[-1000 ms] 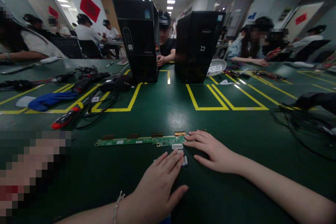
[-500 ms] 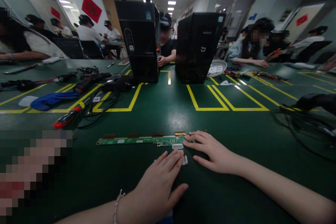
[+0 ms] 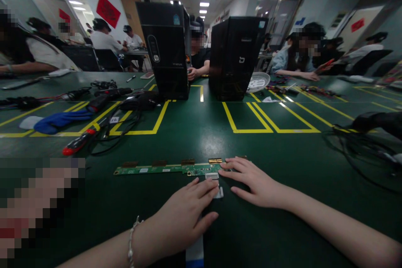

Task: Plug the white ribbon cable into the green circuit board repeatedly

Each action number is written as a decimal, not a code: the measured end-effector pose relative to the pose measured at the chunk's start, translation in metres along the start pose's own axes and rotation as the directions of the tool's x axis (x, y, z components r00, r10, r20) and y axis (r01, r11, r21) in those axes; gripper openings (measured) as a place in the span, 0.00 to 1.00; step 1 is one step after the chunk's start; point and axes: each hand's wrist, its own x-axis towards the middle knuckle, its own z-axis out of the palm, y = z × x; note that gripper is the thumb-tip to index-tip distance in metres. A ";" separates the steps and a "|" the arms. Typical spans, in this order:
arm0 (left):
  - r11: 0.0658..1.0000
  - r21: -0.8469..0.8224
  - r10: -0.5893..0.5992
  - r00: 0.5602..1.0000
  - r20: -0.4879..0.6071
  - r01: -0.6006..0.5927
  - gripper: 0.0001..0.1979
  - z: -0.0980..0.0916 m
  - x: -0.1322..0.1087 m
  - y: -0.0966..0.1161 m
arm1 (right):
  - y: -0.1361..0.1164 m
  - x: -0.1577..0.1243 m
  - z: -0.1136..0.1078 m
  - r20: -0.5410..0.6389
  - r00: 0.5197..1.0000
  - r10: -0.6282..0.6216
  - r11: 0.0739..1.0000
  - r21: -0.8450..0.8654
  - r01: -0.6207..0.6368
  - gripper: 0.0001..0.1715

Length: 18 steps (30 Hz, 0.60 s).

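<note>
A long narrow green circuit board lies flat on the dark green table. My right hand rests open on the board's right end, fingers spread and pointing left. My left hand lies flat just in front of it, its fingertips on a white flat ribbon cable that runs from a white connector on the board toward me. Most of the cable is hidden under my left hand.
Two black computer towers stand at mid table inside yellow tape lines. A red-handled screwdriver, blue glove and black cables lie left. More cables lie right. A white basket sits behind. Several people sit around.
My left hand has slid a little to the left and forward along the ribbon cable, uncovering its near end. My right hand stays on the board.
</note>
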 end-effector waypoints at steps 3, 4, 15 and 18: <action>1.000 0.013 0.012 1.000 -0.018 -0.011 0.26 0.000 0.001 0.002 | -0.001 0.000 0.000 0.011 1.000 0.011 1.000 -0.007 -0.011 0.28; 1.000 0.012 0.017 1.000 -0.025 -0.017 0.26 0.000 0.001 0.002 | -0.001 0.000 -0.001 0.014 1.000 0.013 1.000 -0.010 -0.013 0.27; 0.997 0.072 0.029 0.968 -0.247 -0.011 0.21 -0.001 0.003 0.000 | -0.002 0.000 0.004 0.001 1.000 0.005 0.999 -0.038 -0.005 0.27; 0.968 0.227 -0.001 0.900 -0.436 0.111 0.19 -0.019 -0.006 0.003 | -0.003 0.001 0.002 0.010 1.000 0.005 0.999 -0.038 -0.005 0.27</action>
